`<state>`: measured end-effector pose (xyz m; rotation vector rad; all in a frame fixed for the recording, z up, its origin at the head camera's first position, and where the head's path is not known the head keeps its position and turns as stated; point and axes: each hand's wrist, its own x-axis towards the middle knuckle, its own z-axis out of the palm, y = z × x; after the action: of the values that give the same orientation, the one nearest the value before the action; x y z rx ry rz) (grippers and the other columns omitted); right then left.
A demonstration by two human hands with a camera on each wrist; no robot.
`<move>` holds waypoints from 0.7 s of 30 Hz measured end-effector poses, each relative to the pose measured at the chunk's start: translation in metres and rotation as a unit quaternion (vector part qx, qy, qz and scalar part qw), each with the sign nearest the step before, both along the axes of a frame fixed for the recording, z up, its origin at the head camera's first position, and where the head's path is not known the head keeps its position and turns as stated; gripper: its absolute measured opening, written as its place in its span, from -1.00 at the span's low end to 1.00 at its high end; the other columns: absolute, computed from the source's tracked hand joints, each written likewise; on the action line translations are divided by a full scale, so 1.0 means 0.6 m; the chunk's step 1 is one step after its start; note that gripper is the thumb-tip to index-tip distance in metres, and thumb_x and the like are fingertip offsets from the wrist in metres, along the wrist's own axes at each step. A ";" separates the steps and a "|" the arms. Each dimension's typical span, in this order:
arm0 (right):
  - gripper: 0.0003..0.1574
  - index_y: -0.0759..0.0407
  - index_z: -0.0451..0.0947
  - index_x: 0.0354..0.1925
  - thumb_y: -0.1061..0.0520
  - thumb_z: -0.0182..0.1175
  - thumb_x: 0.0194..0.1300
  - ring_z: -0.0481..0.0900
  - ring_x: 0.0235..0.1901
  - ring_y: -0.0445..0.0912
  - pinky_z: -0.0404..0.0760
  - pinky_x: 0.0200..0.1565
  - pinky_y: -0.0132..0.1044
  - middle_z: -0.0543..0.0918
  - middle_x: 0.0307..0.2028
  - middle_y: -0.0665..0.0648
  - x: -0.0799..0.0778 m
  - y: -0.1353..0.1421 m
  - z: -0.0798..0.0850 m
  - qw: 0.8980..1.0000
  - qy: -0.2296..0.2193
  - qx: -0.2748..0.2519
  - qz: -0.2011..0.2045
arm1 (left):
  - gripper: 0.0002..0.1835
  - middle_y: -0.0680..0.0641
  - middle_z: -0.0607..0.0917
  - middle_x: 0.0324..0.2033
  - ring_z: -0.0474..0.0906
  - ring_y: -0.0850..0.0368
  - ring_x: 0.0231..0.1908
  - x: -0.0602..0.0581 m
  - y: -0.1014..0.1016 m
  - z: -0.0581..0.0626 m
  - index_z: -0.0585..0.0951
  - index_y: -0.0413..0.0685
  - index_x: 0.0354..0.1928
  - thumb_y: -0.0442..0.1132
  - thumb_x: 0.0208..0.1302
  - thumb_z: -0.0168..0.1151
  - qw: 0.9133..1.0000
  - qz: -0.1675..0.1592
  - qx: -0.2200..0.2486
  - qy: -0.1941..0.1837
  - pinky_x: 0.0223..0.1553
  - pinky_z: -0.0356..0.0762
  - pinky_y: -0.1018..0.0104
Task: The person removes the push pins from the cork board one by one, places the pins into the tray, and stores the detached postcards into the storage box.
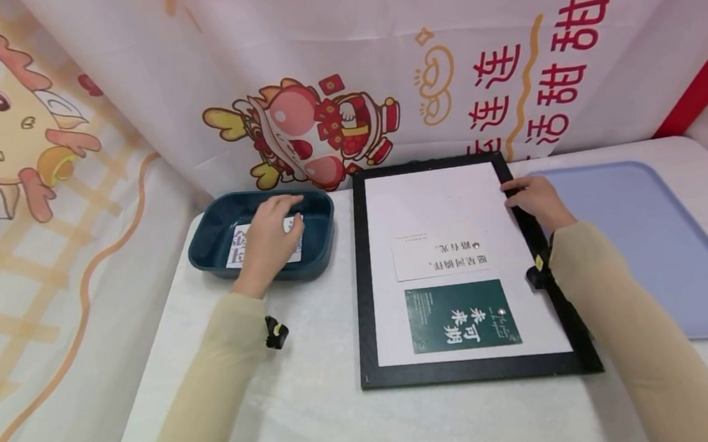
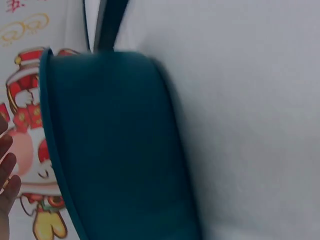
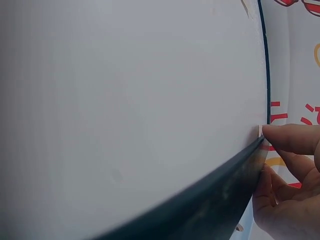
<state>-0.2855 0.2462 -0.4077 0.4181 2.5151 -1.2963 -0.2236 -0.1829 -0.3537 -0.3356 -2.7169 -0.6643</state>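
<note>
A black picture frame with a white panel inside lies in front of me. On the panel are a white card with dark lettering and a green card with white lettering; each bears a small shiny round dot. My right hand pinches the frame's right side near its far corner, thumb and fingers at the black edge in the right wrist view. Over the dark teal basin, my left hand hovers with loosely bent fingers and nothing visible in them. Beneath it, patterned cards lie inside the basin, partly hidden.
A pale blue tray lies at the right, partly behind my right forearm. White cloth covers the table. A printed curtain hangs along the far edge, close behind the frame and basin.
</note>
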 end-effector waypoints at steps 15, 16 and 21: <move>-0.42 0.27 0.28 0.35 0.22 -0.01 0.39 0.07 0.40 0.29 0.10 0.38 0.21 0.04 0.46 0.38 0.003 -0.002 0.005 1.000 -0.007 -0.002 -0.003 | -0.62 -0.08 0.59 0.13 0.47 0.02 0.18 0.020 0.126 -0.025 0.53 -0.07 0.19 -0.21 0.36 0.09 0.981 -0.137 -0.139 0.013 0.29 0.39 0.15; -0.42 0.28 0.28 0.35 0.22 -0.01 0.39 0.07 0.40 0.29 0.09 0.39 0.21 0.04 0.46 0.38 0.003 -0.002 0.005 1.000 -0.007 -0.003 -0.003 | -0.62 -0.07 0.59 0.14 0.46 0.03 0.19 0.021 0.132 -0.030 0.53 -0.07 0.20 -0.19 0.37 0.09 0.977 -0.148 -0.154 0.002 0.30 0.38 0.15; -0.43 0.29 0.28 0.34 0.23 -0.02 0.39 0.09 0.39 0.29 0.11 0.38 0.22 0.06 0.45 0.40 0.004 -0.001 0.006 1.000 -0.006 -0.001 0.000 | -0.58 -0.06 0.55 0.19 0.42 0.04 0.25 0.022 0.161 -0.049 0.48 -0.06 0.25 -0.16 0.39 0.09 0.957 -0.198 -0.206 -0.046 0.36 0.30 0.17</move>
<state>-0.2834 0.2459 -0.4043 0.4255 2.5026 -1.2931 -0.2104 -0.0864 -0.3829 -0.9902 -2.8897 -0.1965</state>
